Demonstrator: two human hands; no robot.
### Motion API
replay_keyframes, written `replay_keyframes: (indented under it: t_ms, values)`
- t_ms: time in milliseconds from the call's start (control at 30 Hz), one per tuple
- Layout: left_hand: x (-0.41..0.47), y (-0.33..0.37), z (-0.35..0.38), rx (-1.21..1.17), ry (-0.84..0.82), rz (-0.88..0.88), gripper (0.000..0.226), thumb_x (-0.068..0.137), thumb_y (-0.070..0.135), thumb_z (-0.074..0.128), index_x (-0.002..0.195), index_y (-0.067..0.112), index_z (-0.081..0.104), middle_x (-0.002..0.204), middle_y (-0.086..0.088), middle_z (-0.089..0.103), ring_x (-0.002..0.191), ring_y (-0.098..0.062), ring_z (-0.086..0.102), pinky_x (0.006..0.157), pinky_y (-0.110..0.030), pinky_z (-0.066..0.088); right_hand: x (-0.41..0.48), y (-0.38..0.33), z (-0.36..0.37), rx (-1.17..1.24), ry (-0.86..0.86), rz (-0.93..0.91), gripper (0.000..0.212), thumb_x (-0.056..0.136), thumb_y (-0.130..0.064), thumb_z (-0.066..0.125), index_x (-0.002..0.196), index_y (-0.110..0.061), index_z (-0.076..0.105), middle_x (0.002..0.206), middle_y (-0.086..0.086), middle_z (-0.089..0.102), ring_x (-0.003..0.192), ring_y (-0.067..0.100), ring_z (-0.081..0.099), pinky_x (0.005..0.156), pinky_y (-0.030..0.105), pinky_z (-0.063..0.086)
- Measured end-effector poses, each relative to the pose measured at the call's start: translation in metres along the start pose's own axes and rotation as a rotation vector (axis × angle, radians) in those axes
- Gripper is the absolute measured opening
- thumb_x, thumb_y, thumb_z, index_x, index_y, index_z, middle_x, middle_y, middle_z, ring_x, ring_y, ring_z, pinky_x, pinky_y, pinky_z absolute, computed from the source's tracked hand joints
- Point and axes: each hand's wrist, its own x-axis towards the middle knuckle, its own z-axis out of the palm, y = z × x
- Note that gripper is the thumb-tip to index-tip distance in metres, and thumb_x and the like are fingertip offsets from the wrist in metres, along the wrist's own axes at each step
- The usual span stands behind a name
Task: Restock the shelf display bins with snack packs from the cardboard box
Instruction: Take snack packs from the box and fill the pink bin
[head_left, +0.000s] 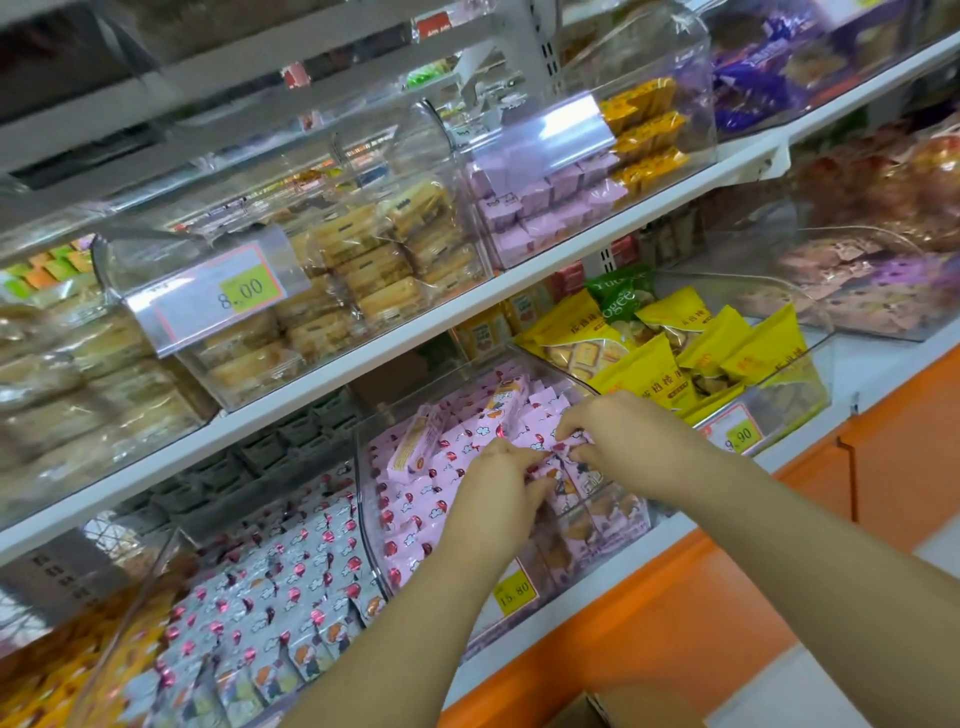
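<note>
A clear display bin (371, 525) on the lower shelf holds several pink snack packs (457, 447) printed with clouds and red dots. Both hands reach into it from the lower right. My left hand (496, 493) grips pink packs near the bin's front, fingers curled around them. My right hand (623, 436) pinches a pink pack just to the right, at the top of the pile. The two hands nearly touch over the same cluster of packs. A corner of the cardboard box (587, 712) shows at the bottom edge.
Left of the pink bin sits a bin of grey-white packs (291, 582); to the right, a bin of yellow bags (675, 358). The upper shelf (467, 306) carries bins of biscuits and purple boxes. An orange cabinet front (727, 597) runs below.
</note>
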Motion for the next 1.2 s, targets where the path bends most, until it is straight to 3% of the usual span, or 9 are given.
replay_keyframes:
  t_ms: [267, 433, 633, 733, 800, 900, 1000, 1100, 1200]
  values:
    - [-0.019, -0.007, 0.006, 0.045, -0.041, 0.108, 0.041, 0.096, 0.027, 0.055, 0.136, 0.021, 0.053, 0.104, 0.002, 0.042, 0.093, -0.013, 0.047, 0.076, -0.016, 0.032, -0.003, 0.002, -0.014, 0.005, -0.136, -0.016, 0.031, 0.09, -0.007, 0.059, 0.117, -0.021, 0.068, 0.133, 0.006, 0.057, 0.116, 0.022, 0.056, 0.09, 0.031, 0.049]
    - [-0.011, -0.013, 0.008, 0.086, -0.032, 0.047, 0.037, 0.098, 0.031, 0.051, 0.135, 0.026, 0.054, 0.112, 0.002, 0.048, 0.102, -0.018, 0.051, 0.079, -0.029, 0.043, -0.003, -0.003, -0.005, -0.006, -0.09, 0.024, 0.034, 0.094, -0.009, 0.053, 0.119, -0.029, 0.065, 0.132, 0.007, 0.057, 0.083, 0.018, 0.059, 0.068, 0.024, 0.041]
    - [-0.004, -0.02, 0.002, -0.078, 0.094, -0.003, 0.034, 0.093, 0.049, 0.051, 0.119, 0.032, 0.064, 0.114, 0.01, 0.059, 0.095, -0.008, 0.055, 0.081, -0.029, 0.047, 0.001, 0.01, -0.001, 0.053, -0.081, -0.008, 0.028, 0.092, -0.025, 0.059, 0.119, -0.032, 0.065, 0.127, 0.0, 0.061, 0.104, 0.019, 0.059, 0.081, 0.031, 0.049]
    - [0.01, -0.029, -0.004, -0.108, 0.263, -0.136, 0.039, 0.094, 0.047, 0.05, 0.13, 0.03, 0.055, 0.129, 0.009, 0.053, 0.094, -0.002, 0.051, 0.084, -0.025, 0.044, -0.001, 0.017, -0.007, 0.157, -0.067, -0.032, 0.038, 0.09, -0.036, 0.06, 0.127, -0.029, 0.059, 0.128, -0.002, 0.06, 0.097, 0.01, 0.053, 0.082, 0.029, 0.044]
    - [0.024, -0.033, -0.005, -0.044, 0.256, -0.203, 0.049, 0.093, 0.049, 0.05, 0.138, 0.03, 0.045, 0.135, 0.006, 0.051, 0.097, -0.008, 0.057, 0.087, -0.03, 0.047, 0.001, 0.021, -0.008, 0.231, 0.01, -0.028, 0.042, 0.089, -0.038, 0.062, 0.13, -0.028, 0.057, 0.131, -0.003, 0.058, 0.111, 0.01, 0.054, 0.089, 0.028, 0.042]
    - [0.042, -0.03, -0.002, 0.021, 0.208, -0.283, 0.054, 0.094, 0.049, 0.051, 0.142, 0.028, 0.037, 0.126, 0.0, 0.061, 0.096, -0.021, 0.063, 0.077, -0.033, 0.05, 0.004, 0.022, -0.005, 0.301, 0.049, -0.027, 0.041, 0.088, -0.036, 0.063, 0.127, -0.024, 0.059, 0.129, -0.003, 0.059, 0.116, 0.009, 0.054, 0.094, 0.025, 0.041]
    - [0.049, -0.028, -0.001, -0.016, 0.251, -0.327, 0.043, 0.094, 0.041, 0.054, 0.135, 0.03, 0.047, 0.111, 0.001, 0.068, 0.085, -0.02, 0.064, 0.072, -0.033, 0.052, 0.009, 0.022, -0.003, 0.305, 0.042, -0.018, 0.036, 0.09, -0.031, 0.062, 0.124, -0.022, 0.061, 0.123, -0.001, 0.063, 0.11, 0.01, 0.057, 0.088, 0.021, 0.041]
    - [0.041, -0.029, -0.004, -0.249, 0.414, -0.265, 0.034, 0.094, 0.03, 0.057, 0.128, 0.033, 0.055, 0.106, -0.001, 0.067, 0.057, -0.013, 0.053, 0.052, -0.026, 0.042, 0.011, 0.026, -0.006, 0.283, 0.086, -0.004, 0.028, 0.094, -0.022, 0.056, 0.121, -0.021, 0.064, 0.117, 0.0, 0.065, 0.105, 0.013, 0.058, 0.086, 0.022, 0.043]
    - [0.017, -0.028, -0.009, -0.499, 0.489, -0.151, 0.029, 0.093, 0.021, 0.056, 0.108, 0.046, 0.056, 0.115, 0.005, 0.062, 0.062, -0.024, 0.056, 0.049, -0.027, 0.04, 0.01, 0.028, -0.006, 0.283, 0.121, -0.006, 0.028, 0.095, -0.017, 0.052, 0.12, -0.019, 0.065, 0.117, 0.001, 0.065, 0.104, 0.013, 0.058, 0.085, 0.021, 0.042]
